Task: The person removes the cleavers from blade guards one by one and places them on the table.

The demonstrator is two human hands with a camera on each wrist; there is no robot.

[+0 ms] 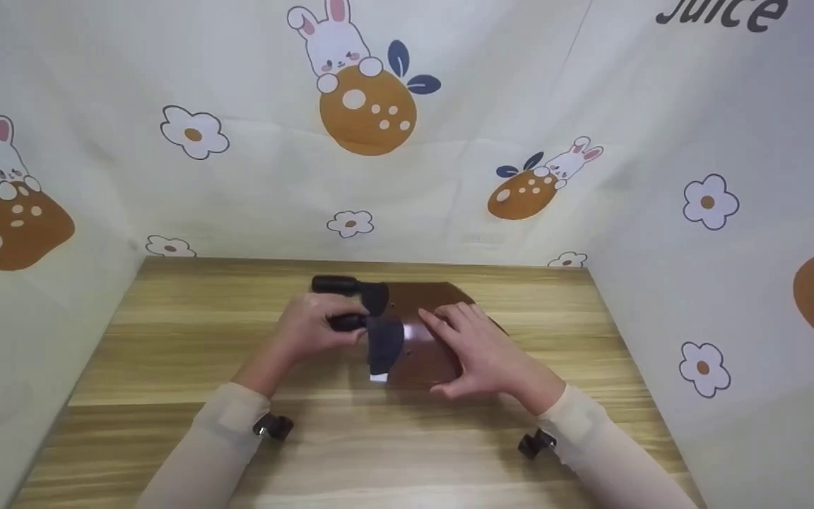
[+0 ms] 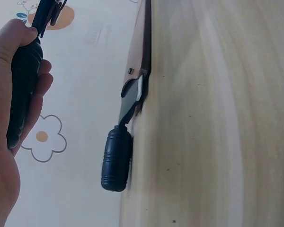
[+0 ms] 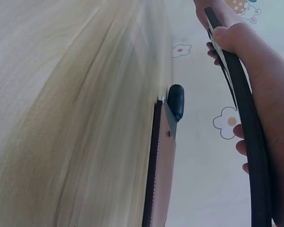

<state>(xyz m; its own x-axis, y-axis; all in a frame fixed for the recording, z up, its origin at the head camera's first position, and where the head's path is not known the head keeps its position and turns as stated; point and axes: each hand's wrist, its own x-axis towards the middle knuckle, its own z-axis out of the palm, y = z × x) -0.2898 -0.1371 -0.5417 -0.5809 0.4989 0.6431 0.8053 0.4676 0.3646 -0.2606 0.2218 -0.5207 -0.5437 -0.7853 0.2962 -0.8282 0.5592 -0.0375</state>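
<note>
We see the left hand (image 1: 307,325) gripping a black handle (image 2: 24,80), the right hand (image 1: 481,357) pinching the near brown panel (image 1: 425,362) above the wooden tabletop (image 1: 379,445); a far panel (image 1: 421,291) lies by the back edge. Wood spreads out both sides, and printed cloth walls (image 1: 258,187) surround us.

The word "Juice" (image 1: 721,13) (its top clipped by the picture's edge) stands in dark slanted letters on the pale patterned cloth (image 1: 633,106), upper right; a faint mark (image 1: 476,238) lower down is unreadable.
</note>
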